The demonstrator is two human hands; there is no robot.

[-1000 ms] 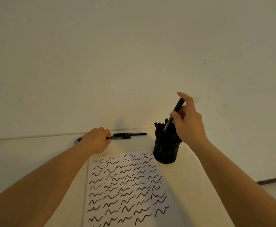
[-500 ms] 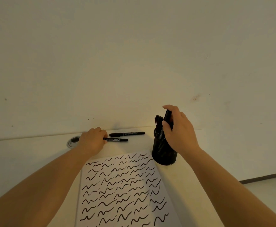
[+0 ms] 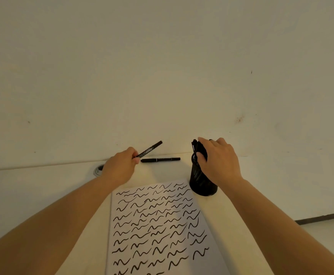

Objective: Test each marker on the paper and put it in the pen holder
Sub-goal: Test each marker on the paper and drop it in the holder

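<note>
Since the earlier frame, left hand [image 3: 120, 167] has lifted the slim black marker with printed barrel [image 3: 149, 149] off the cream table [image 3: 43, 187]; that marker now points up and to the right, clear of the surface, its near end pinched between thumb and fingers. Right hand [image 3: 219, 161] has come down from above the black cylindrical mesh pen holder [image 3: 201, 183] and now covers its top, fingers curled over the bundle of black markers [image 3: 195, 144] standing inside; thumb lies against the holder's left side. Cannot tell whether the hand grips a single marker or only presses on the bundle.

Second black marker [image 3: 160, 159] lies flat on the table, parallel to the back edge, just right of the left hand and apart from the holder.

White sheet of paper covered in rows of black squiggle marks [image 3: 158, 225] lies between the forearms; its top right corner is just beside the holder's base.

Round metal-rimmed cable opening [image 3: 98, 170] sits in the table behind the left wrist, partly hidden. Plain off-white wall [image 3: 162, 66] rises behind the table.
</note>
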